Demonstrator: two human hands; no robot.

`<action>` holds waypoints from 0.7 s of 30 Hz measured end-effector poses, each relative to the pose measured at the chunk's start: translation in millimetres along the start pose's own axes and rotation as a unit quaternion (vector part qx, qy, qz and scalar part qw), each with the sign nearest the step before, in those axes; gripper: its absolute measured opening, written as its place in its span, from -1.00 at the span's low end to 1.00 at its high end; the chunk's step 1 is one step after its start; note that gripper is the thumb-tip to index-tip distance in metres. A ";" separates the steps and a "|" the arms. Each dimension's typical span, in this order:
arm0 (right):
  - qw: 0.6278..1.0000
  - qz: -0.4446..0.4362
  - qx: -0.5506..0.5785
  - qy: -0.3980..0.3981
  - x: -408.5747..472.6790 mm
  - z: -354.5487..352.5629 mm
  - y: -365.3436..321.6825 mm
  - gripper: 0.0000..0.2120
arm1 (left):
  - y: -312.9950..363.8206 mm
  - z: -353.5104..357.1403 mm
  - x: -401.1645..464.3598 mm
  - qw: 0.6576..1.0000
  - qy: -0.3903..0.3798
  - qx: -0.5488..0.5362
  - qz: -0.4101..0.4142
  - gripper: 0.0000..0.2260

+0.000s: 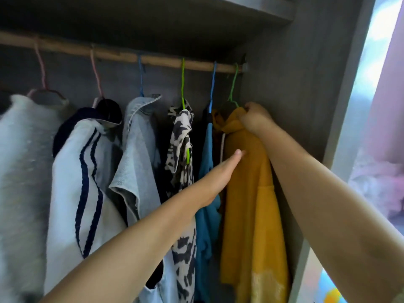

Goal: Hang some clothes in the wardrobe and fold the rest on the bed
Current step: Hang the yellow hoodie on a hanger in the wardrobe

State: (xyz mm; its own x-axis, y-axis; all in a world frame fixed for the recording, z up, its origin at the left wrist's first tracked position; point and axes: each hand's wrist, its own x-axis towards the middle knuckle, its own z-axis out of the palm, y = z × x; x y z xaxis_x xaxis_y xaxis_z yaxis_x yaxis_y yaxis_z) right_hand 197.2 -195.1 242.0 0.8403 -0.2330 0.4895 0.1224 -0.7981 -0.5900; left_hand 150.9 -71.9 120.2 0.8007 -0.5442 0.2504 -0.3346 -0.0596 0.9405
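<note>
Against the wardrobe wall, right hand [253,119] seemingly pinches the yellow garment's [251,193] collar.

Wooden wardrobe rail [122,56] runs from 9 o'clock down to about 2 o'clock, ending at the grey side wall [290,88]; a shelf board [258,7] sits above at 12 o'clock.

Six hangers hooked on the rail, left to right:
- pink hanger [42,73], fluffy white garment [24,162]
- second pink hanger [96,73], white top with navy stripes [85,182]
- blue hanger [141,77], pale denim jacket [135,154]
- lime hanger [183,82], black-and-white patterned garment [180,136]
- light blue hanger [212,86], teal garment [206,171]
- green hanger [233,84], mustard-yellow garment [251,204], at 3 o'clock, just beside the side wall.
</note>
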 end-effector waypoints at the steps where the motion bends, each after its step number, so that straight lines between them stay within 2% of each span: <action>1: 1.000 -0.011 -0.010 0.013 -9.9 -2.1 2.0 -0.55 | -1.7 1.4 -3.6 1.000 0.003 0.001 0.004 -0.44; 4: 0.994 -0.082 -0.009 0.072 -56.4 -6.4 15.2 -0.49 | -5.4 9.6 -17.8 1.000 0.010 0.007 0.019 -0.39; 6: 0.988 -0.120 -0.002 0.100 -92.1 -5.0 27.3 -0.51 | -10.3 20.3 -30.2 0.999 0.030 0.027 0.033 -0.43; 12: 0.988 -0.137 -0.053 0.053 -194.6 17.8 72.9 -0.50 | -38.0 53.0 -81.9 0.997 0.049 0.036 0.042 -0.59; 16: 0.994 -0.093 -0.059 -0.019 -269.3 33.6 114.4 -0.51 | -72.9 83.5 -124.4 0.996 0.072 0.044 -0.008 -0.57; 21: 0.992 0.018 -0.086 -0.092 -363.7 40.7 181.6 -0.53 | -110.1 146.2 -177.1 0.997 0.004 0.073 -0.036 -0.66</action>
State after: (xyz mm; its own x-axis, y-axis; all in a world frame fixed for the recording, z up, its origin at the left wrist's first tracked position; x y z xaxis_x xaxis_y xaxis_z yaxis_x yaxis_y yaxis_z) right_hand -64.8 -232.7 -69.3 0.9262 -0.1705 0.3362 0.0124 -0.8776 -0.4792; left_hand -26.7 -91.3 -61.3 0.8283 -0.5284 0.1861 -0.3446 -0.2186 0.9129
